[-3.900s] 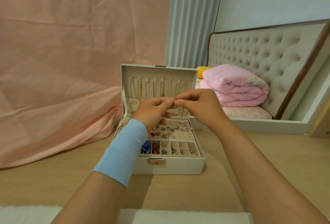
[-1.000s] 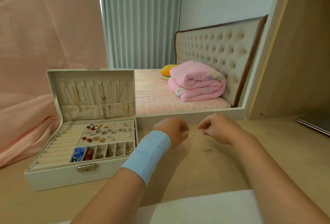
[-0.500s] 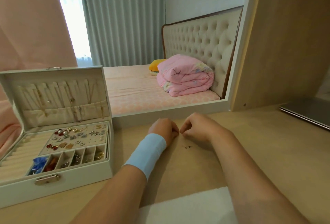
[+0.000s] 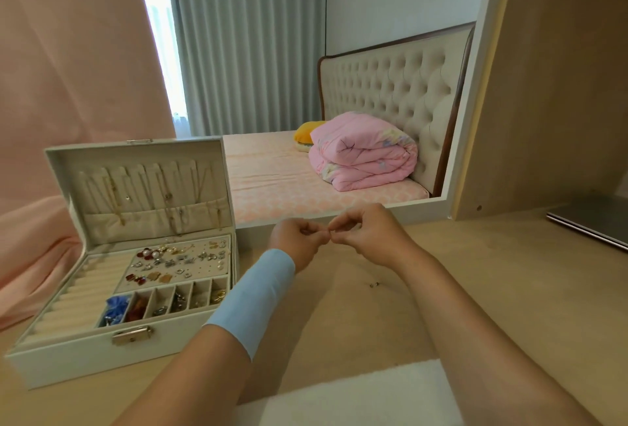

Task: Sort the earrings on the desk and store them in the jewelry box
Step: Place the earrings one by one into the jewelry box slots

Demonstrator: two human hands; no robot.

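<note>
A home bedroom; tufted headboard [image 4: 390, 86]; folded pink quilt [image 4: 363, 150]; curtains [image 4: 244, 41]

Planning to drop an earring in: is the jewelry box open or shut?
Open: the jewelry box has its lid standing upright, baring the earring tray inside.

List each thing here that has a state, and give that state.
jewelry box: lid open, standing upright.
left hand: fingers curled, tips meeting the right hand's; anything pinched is too small to see.
right hand: fingers curled, tips at the left hand's.
loose earring: lying on the desk, not held.
laptop: closed.
quilt: folded.
</note>
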